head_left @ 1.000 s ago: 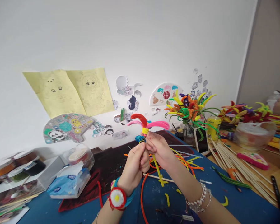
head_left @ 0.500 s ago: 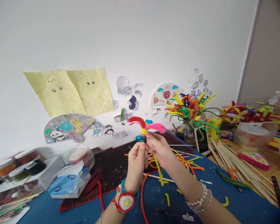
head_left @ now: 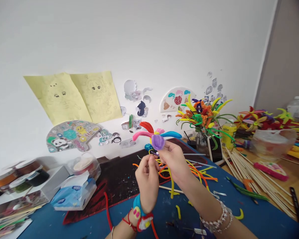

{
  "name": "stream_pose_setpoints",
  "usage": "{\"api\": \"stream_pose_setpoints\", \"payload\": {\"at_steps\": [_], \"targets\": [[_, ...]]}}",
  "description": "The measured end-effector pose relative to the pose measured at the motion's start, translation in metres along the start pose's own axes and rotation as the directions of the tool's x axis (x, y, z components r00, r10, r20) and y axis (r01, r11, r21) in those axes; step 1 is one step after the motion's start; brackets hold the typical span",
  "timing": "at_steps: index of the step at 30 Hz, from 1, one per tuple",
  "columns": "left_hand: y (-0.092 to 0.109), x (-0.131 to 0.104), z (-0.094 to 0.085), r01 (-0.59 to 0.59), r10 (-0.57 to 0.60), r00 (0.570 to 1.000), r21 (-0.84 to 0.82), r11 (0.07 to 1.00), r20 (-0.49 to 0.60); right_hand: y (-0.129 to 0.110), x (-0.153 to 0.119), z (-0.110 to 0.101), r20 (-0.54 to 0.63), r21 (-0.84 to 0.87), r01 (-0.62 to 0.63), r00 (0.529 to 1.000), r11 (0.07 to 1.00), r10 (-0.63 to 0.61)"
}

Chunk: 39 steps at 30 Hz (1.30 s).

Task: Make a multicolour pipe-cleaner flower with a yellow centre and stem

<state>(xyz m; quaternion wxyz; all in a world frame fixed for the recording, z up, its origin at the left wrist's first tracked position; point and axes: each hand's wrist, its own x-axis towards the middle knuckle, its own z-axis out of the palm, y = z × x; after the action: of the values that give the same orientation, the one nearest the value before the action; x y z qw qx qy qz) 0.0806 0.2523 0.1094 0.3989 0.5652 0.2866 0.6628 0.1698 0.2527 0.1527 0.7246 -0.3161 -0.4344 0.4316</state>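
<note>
A pipe-cleaner flower (head_left: 158, 142) with red, pink, blue and purple petals and a yellow middle is held up in front of me, over the table. My right hand (head_left: 175, 162) is closed on it just under the purple petal, thumb and fingers pinched together. Close by on the left, my left hand (head_left: 147, 174) pinches at the flower's lower end, where a thin dark bit shows; its fingers hide most of it. A yellow pipe cleaner (head_left: 171, 186) hangs down beneath my right hand. Behind the hands lies a blue fuzzy piece (head_left: 148, 147).
Orange and yellow pipe cleaners (head_left: 199, 174) lie on the blue table (head_left: 89, 229) beyond my right arm. A vase of pipe-cleaner flowers (head_left: 203, 139), a yellow bottle (head_left: 228, 134) and wooden sticks (head_left: 254, 179) stand or lie to the right. Left are tissues (head_left: 73, 192) and paint jars (head_left: 27, 172).
The flower has been turned between my hands: the purple and blue petals now show, and the pink one points left. A person's hand at the far right has left the view.
</note>
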Motion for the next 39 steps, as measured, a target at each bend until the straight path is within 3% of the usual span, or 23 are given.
{"api": "stream_pose_setpoints", "payload": {"at_steps": [5, 14, 16, 20, 22, 24, 25, 29, 31, 32, 34, 39], "targets": [[0.018, -0.002, 0.003, 0.310, -0.268, 0.946, -0.262, 0.914, 0.184, -0.002, 0.007, -0.007, 0.073, 0.078, -0.076, 0.995, 0.994, 0.070], [0.032, 0.003, -0.007, 0.560, -0.383, 0.811, -0.397, 0.727, 0.442, 0.000, 0.015, -0.016, 0.280, 0.116, -0.130, 0.955, 0.985, 0.093], [0.032, 0.006, -0.009, 0.621, -0.392, 0.765, -0.423, 0.660, 0.512, 0.000, 0.014, -0.018, 0.309, 0.105, -0.134, 0.946, 0.985, 0.096], [0.026, 0.016, -0.015, 0.765, -0.357, 0.614, -0.418, 0.490, 0.704, -0.001, 0.013, -0.021, 0.352, 0.112, -0.124, 0.933, 0.986, 0.077], [0.023, 0.019, -0.016, 0.793, -0.334, 0.566, -0.388, 0.469, 0.753, -0.001, 0.014, -0.022, 0.359, 0.129, -0.123, 0.931, 0.984, 0.069], [0.020, 0.020, -0.015, 0.772, -0.344, 0.572, -0.347, 0.533, 0.745, -0.001, 0.015, -0.023, 0.349, 0.142, -0.120, 0.935, 0.983, 0.063], [0.019, 0.020, -0.014, 0.736, -0.353, 0.602, -0.326, 0.593, 0.716, -0.001, 0.016, -0.024, 0.343, 0.146, -0.116, 0.938, 0.982, 0.060], [0.016, 0.016, -0.005, 0.461, -0.304, 0.828, -0.264, 0.847, 0.471, -0.003, 0.018, -0.023, 0.291, 0.157, -0.081, 0.956, 0.984, 0.032], [0.013, 0.014, -0.002, 0.364, -0.263, 0.891, -0.238, 0.900, 0.369, -0.005, 0.017, -0.023, 0.259, 0.144, -0.054, 0.966, 0.988, 0.015], [0.012, 0.014, -0.002, 0.354, -0.260, 0.899, -0.236, 0.905, 0.352, -0.006, 0.017, -0.023, 0.249, 0.131, -0.042, 0.969, 0.990, 0.008], [0.009, 0.013, -0.002, 0.400, -0.281, 0.875, -0.263, 0.878, 0.394, -0.009, 0.017, -0.025, 0.242, 0.101, -0.031, 0.970, 0.994, 0.006], [0.004, 0.011, -0.004, 0.664, -0.367, 0.696, -0.361, 0.655, 0.617, -0.016, 0.020, -0.039, 0.265, 0.028, -0.036, 0.964, 0.999, 0.027]]}}
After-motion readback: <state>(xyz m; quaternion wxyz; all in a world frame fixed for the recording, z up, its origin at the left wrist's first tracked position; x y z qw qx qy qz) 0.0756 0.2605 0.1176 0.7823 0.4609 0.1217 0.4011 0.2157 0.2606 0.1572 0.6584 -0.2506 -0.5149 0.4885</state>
